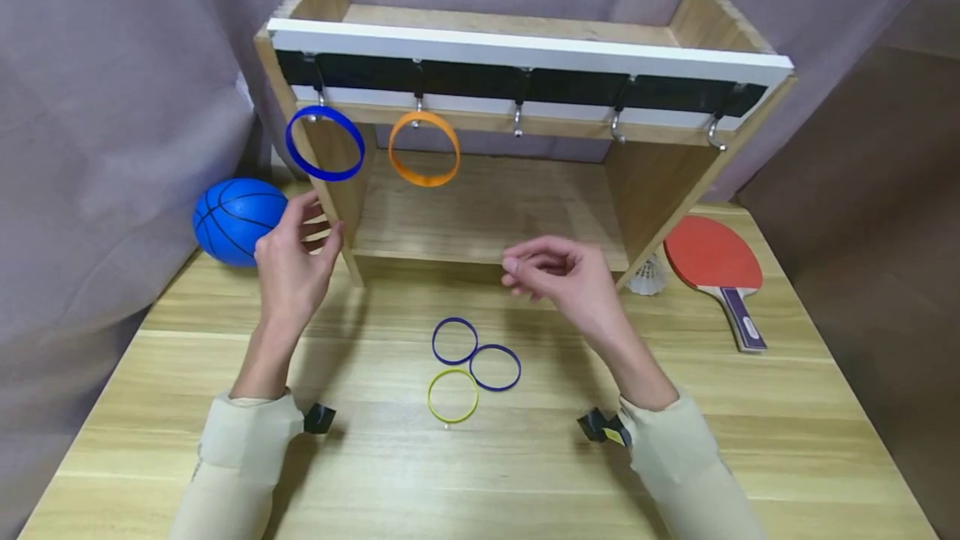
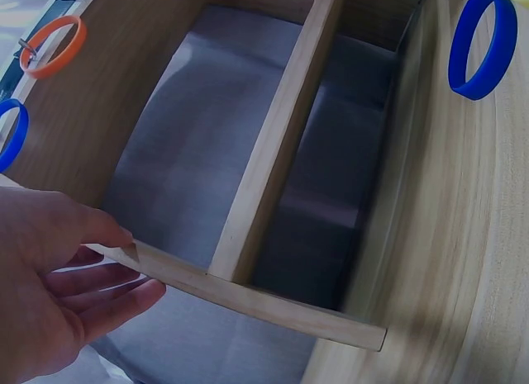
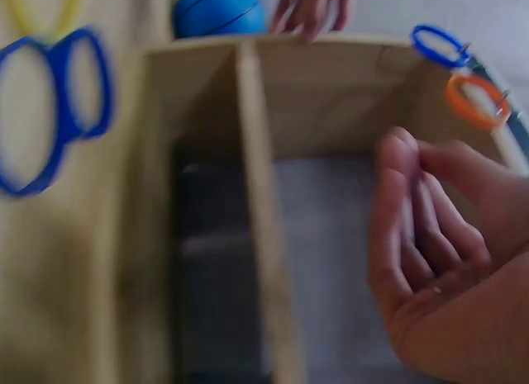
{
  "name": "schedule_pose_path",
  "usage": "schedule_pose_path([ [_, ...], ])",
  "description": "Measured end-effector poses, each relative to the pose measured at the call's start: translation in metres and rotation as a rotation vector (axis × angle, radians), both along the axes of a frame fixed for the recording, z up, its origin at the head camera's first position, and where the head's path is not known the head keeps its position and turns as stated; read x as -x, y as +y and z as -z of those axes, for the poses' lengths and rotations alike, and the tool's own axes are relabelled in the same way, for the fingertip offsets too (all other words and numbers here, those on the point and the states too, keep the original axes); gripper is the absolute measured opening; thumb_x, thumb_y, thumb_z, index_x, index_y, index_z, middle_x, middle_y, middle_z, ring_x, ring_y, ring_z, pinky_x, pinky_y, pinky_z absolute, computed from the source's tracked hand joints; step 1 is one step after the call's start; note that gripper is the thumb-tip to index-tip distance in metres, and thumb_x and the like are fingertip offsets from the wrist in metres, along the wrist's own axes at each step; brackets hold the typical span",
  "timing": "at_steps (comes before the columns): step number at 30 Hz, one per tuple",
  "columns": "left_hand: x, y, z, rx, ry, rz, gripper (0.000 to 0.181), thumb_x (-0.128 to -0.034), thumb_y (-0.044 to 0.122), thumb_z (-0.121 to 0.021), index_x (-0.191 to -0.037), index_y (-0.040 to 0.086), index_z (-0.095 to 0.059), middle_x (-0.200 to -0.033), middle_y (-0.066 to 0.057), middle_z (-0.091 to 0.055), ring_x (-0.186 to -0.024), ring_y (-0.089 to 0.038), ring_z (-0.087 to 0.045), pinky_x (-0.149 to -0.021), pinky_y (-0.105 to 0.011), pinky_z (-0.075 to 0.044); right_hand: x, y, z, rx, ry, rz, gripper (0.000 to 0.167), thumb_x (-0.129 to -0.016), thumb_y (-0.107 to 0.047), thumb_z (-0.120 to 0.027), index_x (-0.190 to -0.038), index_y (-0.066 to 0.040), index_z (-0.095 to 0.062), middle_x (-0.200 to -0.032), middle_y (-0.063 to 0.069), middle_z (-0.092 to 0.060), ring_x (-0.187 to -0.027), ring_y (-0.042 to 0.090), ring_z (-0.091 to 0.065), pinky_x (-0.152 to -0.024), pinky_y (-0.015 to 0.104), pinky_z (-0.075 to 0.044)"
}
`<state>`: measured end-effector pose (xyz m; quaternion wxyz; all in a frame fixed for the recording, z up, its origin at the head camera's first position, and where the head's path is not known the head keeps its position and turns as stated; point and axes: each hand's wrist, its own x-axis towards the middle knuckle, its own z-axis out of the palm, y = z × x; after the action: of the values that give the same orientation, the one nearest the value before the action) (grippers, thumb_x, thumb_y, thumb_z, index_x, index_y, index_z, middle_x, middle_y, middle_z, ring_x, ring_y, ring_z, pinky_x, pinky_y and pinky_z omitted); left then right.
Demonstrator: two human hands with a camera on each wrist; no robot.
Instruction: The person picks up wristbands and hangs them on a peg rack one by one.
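My left hand (image 1: 296,252) holds the left side panel of the wooden shelf (image 2: 281,310), thumb at its front edge and fingers on the outer side. My right hand (image 1: 566,277) is in the air before the shelf's lower front, fingers loosely bent, thumb near the index fingertip, nothing held. A blue ring (image 1: 291,144) hangs on the leftmost hook, with an orange ring (image 1: 425,182) on the hook beside it. Two dark blue rings (image 1: 454,319) (image 1: 517,365) and a yellow ring (image 1: 431,407) lie close together on the table below the hands.
Bare metal hooks (image 1: 517,119) continue rightward along the rail. A blue ball (image 1: 236,223) with black lines sits left of the shelf. At the right lie a shuttlecock (image 1: 648,276) and a red table tennis bat (image 1: 712,252). Curtains (image 1: 112,107) surround the wooden table (image 1: 525,473).
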<state>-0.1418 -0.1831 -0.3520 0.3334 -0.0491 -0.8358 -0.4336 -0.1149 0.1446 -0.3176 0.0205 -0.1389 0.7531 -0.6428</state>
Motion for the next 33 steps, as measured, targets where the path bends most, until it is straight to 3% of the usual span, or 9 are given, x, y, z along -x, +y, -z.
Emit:
schedule_pose_path([
  [2,0.0,0.0,0.0,-0.001,0.002,0.001,0.039,-0.0848,0.005,-0.074,-0.122,0.007,-0.064,-0.108,-0.014,-0.071,-0.088,-0.025,-0.072,-0.069,-0.029,-0.061,-0.003,0.01,0.016,-0.126,-0.043,-0.043,0.018,-0.089,-0.018,-0.075,-0.102,-0.007,-0.074,-0.088,0.014,-0.073,-0.075,0.033,-0.069,-0.062,0.035,-0.061],
  [7,0.001,0.0,0.0,-0.004,0.013,0.009,0.038,-0.085,0.005,-0.074,-0.122,0.006,-0.064,-0.108,-0.015,-0.071,-0.088,-0.027,-0.072,-0.068,-0.037,-0.062,-0.008,0.026,0.049,-0.439,0.033,-0.053,0.008,-0.088,-0.017,-0.076,-0.095,-0.013,-0.076,-0.083,0.003,-0.072,-0.071,0.018,-0.067,-0.059,0.029,-0.058],
  [14,0.0,0.0,0.001,-0.016,0.008,0.008,0.038,-0.0848,0.004,-0.074,-0.122,0.006,-0.064,-0.107,-0.015,-0.071,-0.087,-0.026,-0.072,-0.068,-0.037,-0.061,-0.011,0.03,0.075,-0.681,0.091,-0.114,0.009,-0.085,-0.011,-0.076,-0.093,-0.015,-0.074,-0.078,-0.011,-0.067,-0.07,0.008,-0.063,-0.063,0.025,-0.056],
  [22,0.0,0.0,0.001,-0.009,0.012,0.006,0.038,-0.085,0.004,-0.074,-0.122,0.005,-0.064,-0.108,-0.014,-0.071,-0.087,-0.026,-0.072,-0.068,-0.04,-0.061,-0.013,0.023,0.089,-0.756,0.098,-0.175,0.013,-0.081,-0.028,-0.082,-0.087,-0.022,-0.072,-0.073,-0.017,-0.065,-0.069,0.002,-0.062,-0.066,0.026,-0.051],
  [33,0.0,-0.001,0.002,-0.012,0.01,0.008,0.038,-0.0852,0.005,-0.074,-0.122,0.006,-0.064,-0.108,-0.013,-0.071,-0.087,-0.025,-0.072,-0.069,-0.033,-0.061,-0.011,0.02,0.1,-0.765,0.131,-0.163,0.008,-0.083,-0.017,-0.079,-0.082,-0.021,-0.072,-0.071,-0.016,-0.063,-0.066,0.003,-0.06,-0.063,0.026,-0.051],
])
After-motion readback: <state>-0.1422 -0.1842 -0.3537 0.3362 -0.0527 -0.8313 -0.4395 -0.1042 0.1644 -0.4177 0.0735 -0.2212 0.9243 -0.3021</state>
